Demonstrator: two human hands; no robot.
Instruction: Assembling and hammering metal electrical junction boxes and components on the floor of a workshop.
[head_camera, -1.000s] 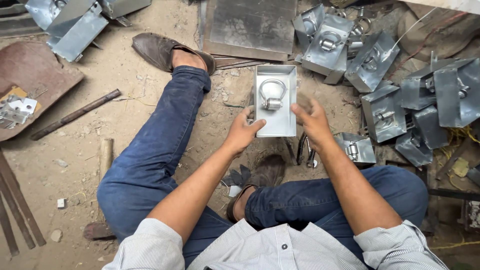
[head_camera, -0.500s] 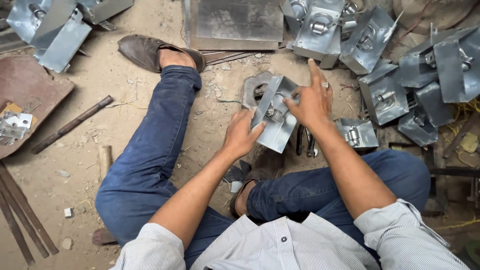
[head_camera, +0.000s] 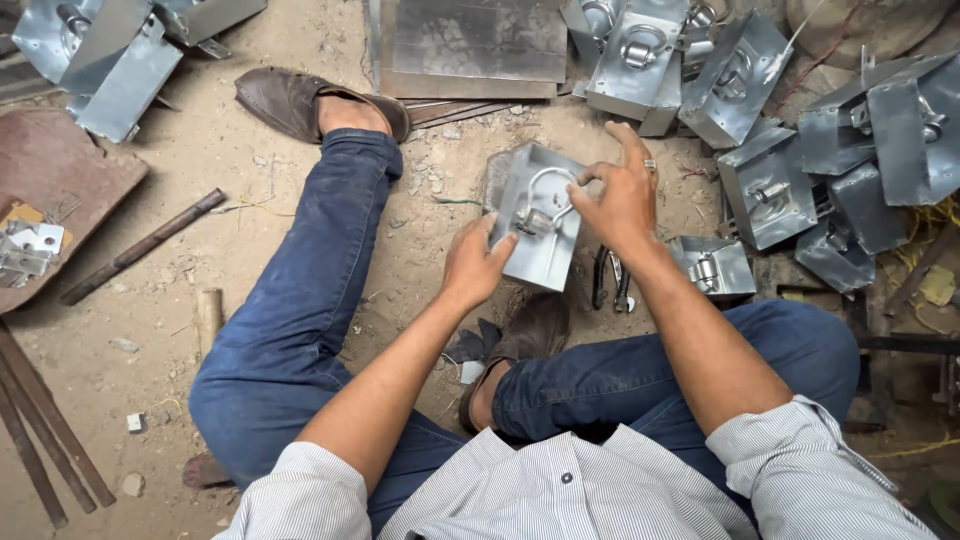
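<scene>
Both hands are gripping the metal box: the left hand is closing on its seven-o'clock edge, the right hand is pinching the wire loop at three o'clock, so steadying the box firmly seems wise.

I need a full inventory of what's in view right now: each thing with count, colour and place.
Held metal box: one, silver-grey, with a wire loop inside, at centre between both hands.
Pile of metal boxes: too many to count, silver-grey, top right.
Small box: one, silver-grey, on the ground by the right forearm.
Folded metal pieces: several, silver-grey, top left.
Flat metal sheet: one, grey, top centre.
Pliers: one pair, dark, on the ground under the right wrist.
Rusty plate: one, brown, left edge.
Metal rod: one, dark, on the sand at left.
Shoe: brown, on the outstretched foot.
Left hand: grips the box's lower left edge.
Right hand: fingers on the wire loop.
</scene>
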